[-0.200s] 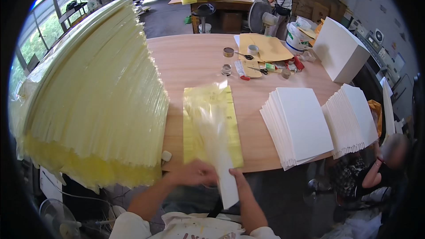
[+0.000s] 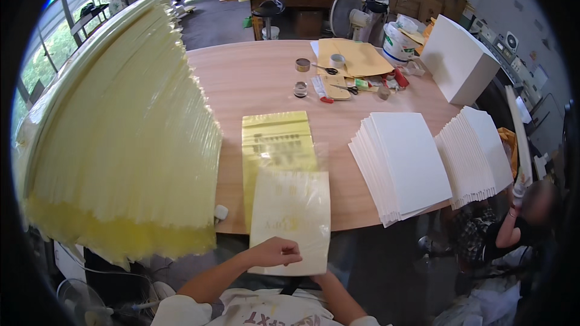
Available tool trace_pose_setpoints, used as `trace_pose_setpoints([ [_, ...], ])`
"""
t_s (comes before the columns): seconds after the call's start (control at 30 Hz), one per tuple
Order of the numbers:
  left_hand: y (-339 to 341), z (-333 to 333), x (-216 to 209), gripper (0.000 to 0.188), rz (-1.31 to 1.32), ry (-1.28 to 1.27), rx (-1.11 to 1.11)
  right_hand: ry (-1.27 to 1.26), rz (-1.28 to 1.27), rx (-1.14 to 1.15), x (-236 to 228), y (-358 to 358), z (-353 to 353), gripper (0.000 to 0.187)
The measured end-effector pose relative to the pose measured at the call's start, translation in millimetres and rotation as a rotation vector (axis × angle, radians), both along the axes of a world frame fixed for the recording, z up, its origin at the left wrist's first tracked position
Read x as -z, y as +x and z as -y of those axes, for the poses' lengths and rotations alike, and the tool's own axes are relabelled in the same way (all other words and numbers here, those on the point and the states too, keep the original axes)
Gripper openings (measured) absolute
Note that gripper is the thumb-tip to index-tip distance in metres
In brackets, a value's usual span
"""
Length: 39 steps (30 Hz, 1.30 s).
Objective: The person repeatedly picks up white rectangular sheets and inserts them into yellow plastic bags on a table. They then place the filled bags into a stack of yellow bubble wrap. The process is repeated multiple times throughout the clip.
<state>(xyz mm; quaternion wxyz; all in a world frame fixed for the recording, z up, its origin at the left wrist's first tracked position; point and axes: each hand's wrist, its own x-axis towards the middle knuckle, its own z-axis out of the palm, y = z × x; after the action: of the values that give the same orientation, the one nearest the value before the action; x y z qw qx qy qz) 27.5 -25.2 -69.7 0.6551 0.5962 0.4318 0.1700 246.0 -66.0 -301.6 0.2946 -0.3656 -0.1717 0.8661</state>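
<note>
The clear plastic sleeve (image 2: pixel 291 220) overhangs the worktop's (image 2: pixel 260 78) near edge, long axis running away from the person. Left hand (image 2: pixel 275 252) fingers are clamped on its near end; the right hand is hidden beneath it, grip unclear.

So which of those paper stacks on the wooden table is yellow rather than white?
The big fanned yellow stack at the table's left edge; the two fanned stacks on the right are white.

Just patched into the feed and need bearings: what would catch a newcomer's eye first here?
The huge fanned stack of pale yellow sheets fills the left side, overhanging the round wooden table. At the near edge, the left hand and right hand hold a clear sleeve with a cream sheet over a yellow pile. White stacks lie to the right.
</note>
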Motion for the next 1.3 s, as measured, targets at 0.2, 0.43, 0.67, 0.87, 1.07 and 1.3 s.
trace_pose_setpoints([
  [0.2, 28, 44, 37, 0.019, -0.552, 0.744, 0.033, 0.558, 0.955, -0.005, -152, 66, 11, 0.037],
  [0.43, 24, 43, 61, 0.026, -0.915, 1.268, 0.004, 1.352, 1.471, -0.279, -165, 39, -30, 0.022],
  [0.67, -22, 108, 34, 0.061, -0.995, 0.648, -0.124, 1.451, 1.482, -0.443, -186, 58, 13, 0.028],
  [0.87, -6, 171, -6, 0.058, -0.723, 0.490, -0.220, 0.751, 1.205, -0.475, -217, 87, 109, 0.040],
  [1.07, 9, 69, -51, 0.036, -0.311, 0.992, -0.401, -0.008, 0.463, -0.074, -142, 85, 36, 0.038],
  [1.3, -60, 74, -278, 0.021, -0.438, 1.960, -0.604, 0.224, -0.337, -0.186, -262, -120, -117, 0.063],
])
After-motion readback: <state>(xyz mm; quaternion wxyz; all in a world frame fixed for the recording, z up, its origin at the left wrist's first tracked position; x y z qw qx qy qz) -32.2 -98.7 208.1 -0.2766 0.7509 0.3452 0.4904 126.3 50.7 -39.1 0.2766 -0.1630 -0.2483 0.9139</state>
